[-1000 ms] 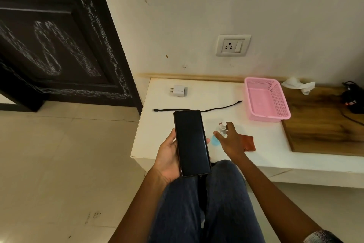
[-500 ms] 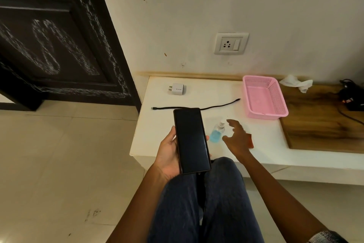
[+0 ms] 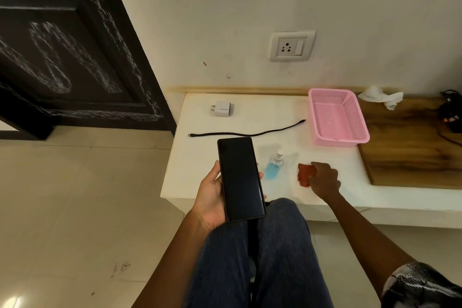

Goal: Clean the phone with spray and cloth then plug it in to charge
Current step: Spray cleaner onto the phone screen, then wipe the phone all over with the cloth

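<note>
Your left hand (image 3: 212, 197) cradles the phone (image 3: 240, 179), dark screen up, above your knees at the near edge of a white ledge (image 3: 225, 152). Your right hand (image 3: 323, 179) rests on the ledge with its fingers closing on a small red cloth (image 3: 305, 174); whether the cloth is lifted cannot be told. Between phone and cloth stands a spray bottle (image 3: 274, 165) of blue liquid, upright and untouched. Farther back, a black cable (image 3: 246, 132) lies stretched across the ledge, with a white charger plug (image 3: 222, 108) behind it. A pink basket (image 3: 360, 117) sits to the right beside a wooden board (image 3: 410, 147). A wall socket (image 3: 292, 46) is mounted above the ledge. A crumpled tissue (image 3: 381, 95) lies behind the basket.
</note>
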